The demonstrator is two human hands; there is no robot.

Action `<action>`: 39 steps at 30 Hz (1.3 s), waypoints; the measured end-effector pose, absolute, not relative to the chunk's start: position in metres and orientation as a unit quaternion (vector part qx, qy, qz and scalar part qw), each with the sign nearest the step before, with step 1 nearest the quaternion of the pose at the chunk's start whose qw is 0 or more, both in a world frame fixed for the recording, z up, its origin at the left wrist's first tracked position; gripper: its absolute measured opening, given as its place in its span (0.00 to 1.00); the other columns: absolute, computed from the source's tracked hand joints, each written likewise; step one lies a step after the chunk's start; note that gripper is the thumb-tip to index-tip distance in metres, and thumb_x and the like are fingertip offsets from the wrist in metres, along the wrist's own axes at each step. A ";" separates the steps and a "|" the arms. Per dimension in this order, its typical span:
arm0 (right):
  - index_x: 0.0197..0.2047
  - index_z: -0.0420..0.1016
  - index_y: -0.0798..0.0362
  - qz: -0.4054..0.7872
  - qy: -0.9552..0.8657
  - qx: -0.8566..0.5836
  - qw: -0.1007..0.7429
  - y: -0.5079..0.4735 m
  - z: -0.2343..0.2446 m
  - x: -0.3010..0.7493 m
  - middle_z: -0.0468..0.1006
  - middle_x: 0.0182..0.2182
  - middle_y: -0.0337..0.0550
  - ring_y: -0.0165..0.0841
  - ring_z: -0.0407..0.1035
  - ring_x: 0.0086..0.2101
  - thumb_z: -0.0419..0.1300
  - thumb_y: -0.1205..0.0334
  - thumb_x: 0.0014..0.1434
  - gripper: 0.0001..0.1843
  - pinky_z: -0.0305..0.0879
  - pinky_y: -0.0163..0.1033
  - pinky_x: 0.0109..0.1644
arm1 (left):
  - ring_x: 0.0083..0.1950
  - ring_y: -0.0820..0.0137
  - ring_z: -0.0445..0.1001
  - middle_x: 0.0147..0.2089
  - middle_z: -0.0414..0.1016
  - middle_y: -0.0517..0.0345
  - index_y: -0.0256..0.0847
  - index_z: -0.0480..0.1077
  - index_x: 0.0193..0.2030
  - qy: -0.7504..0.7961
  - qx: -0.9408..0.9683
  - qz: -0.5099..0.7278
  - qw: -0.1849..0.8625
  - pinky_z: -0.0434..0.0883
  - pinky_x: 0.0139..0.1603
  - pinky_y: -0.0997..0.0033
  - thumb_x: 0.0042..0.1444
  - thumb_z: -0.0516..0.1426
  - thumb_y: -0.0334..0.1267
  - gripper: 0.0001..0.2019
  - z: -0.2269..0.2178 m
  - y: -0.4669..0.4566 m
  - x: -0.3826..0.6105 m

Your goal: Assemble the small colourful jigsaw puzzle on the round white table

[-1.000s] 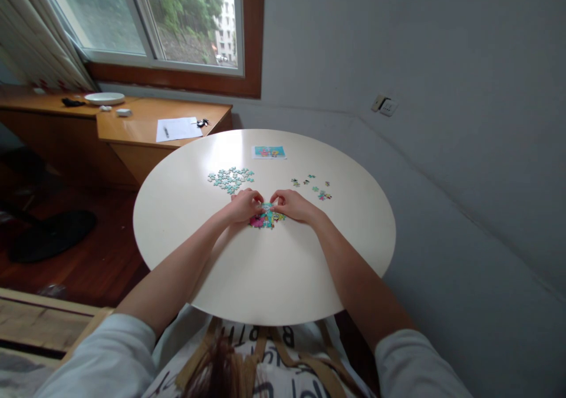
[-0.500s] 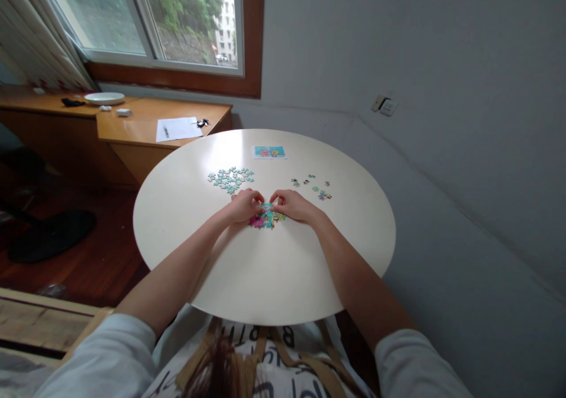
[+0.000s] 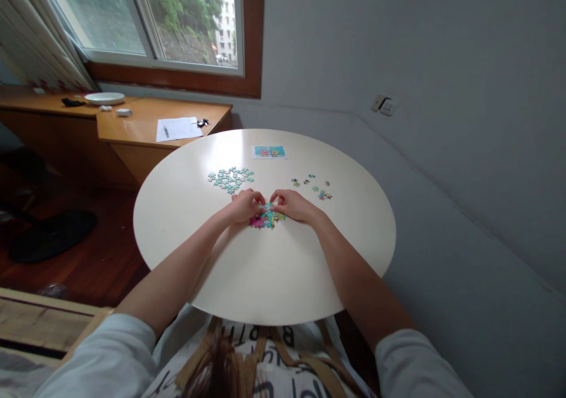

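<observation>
**Pressing little puzzle pieces together on the round table**

Looking down, we see our left hand (image 3: 244, 205) and our right hand (image 3: 292, 204) meeting over a small joined patch of jigsaw puzzle (image 3: 266, 219) near the middle of the round white table (image 3: 265, 280); the fingertips of both hands curl down and pinch at the top edge of the patch, where a blue piece sits; the piece is too small for us to tell whether it is locked in or loose.

We think the pieces are thin card, very light and a bit bendy; they would slide easily on the smooth table top, so a soft press from above is best; the joined patch could come apart if lifted by one corner, so we would hold it flat, with fingers on both sides.

A heap of blue loose pieces (image 3: 230, 178) lies just beyond the left hand; a few scattered pieces (image 3: 315, 187) lie beyond the right hand; a small picture card (image 3: 269, 151) rests near the far edge of the table.
</observation>
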State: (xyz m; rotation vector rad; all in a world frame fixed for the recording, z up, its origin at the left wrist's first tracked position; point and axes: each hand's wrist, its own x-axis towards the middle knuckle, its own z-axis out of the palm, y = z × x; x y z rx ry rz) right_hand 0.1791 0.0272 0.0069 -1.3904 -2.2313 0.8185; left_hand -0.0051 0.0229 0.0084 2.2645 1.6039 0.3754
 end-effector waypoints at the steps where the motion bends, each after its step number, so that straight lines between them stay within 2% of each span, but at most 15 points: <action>1: 0.37 0.73 0.55 0.293 -0.794 -0.496 0.193 0.027 0.007 0.179 0.68 0.21 0.32 0.25 0.61 0.24 0.62 0.64 0.52 0.08 0.54 0.32 0.31 | 0.43 0.62 0.71 0.44 0.73 0.52 0.43 0.74 0.38 0.563 0.798 0.133 0.170 0.65 0.46 0.62 0.49 0.60 0.42 0.10 0.008 0.023 -0.005; 14: 0.37 0.74 0.55 0.296 -0.793 -0.498 0.191 0.027 0.007 0.179 0.68 0.21 0.32 0.25 0.61 0.25 0.62 0.63 0.52 0.08 0.54 0.32 0.31 | 0.43 0.63 0.71 0.45 0.73 0.54 0.43 0.72 0.40 0.567 0.793 0.141 0.174 0.65 0.46 0.64 0.50 0.59 0.40 0.10 0.007 0.022 -0.004; 23: 0.39 0.74 0.54 0.272 -0.795 -0.508 0.190 0.027 0.005 0.177 0.68 0.22 0.33 0.25 0.61 0.25 0.61 0.62 0.54 0.09 0.53 0.32 0.31 | 0.40 0.66 0.72 0.41 0.74 0.56 0.42 0.70 0.41 0.564 0.788 0.177 0.169 0.65 0.42 0.67 0.54 0.54 0.33 0.08 -0.003 0.028 -0.006; 39: 0.41 0.75 0.52 0.223 -0.785 -0.546 0.191 0.028 0.003 0.172 0.71 0.25 0.36 0.26 0.62 0.27 0.59 0.61 0.56 0.09 0.52 0.32 0.31 | 0.33 0.69 0.71 0.33 0.73 0.58 0.41 0.67 0.34 0.557 0.767 0.256 0.188 0.67 0.34 0.70 0.47 0.52 0.27 0.08 0.000 0.028 -0.009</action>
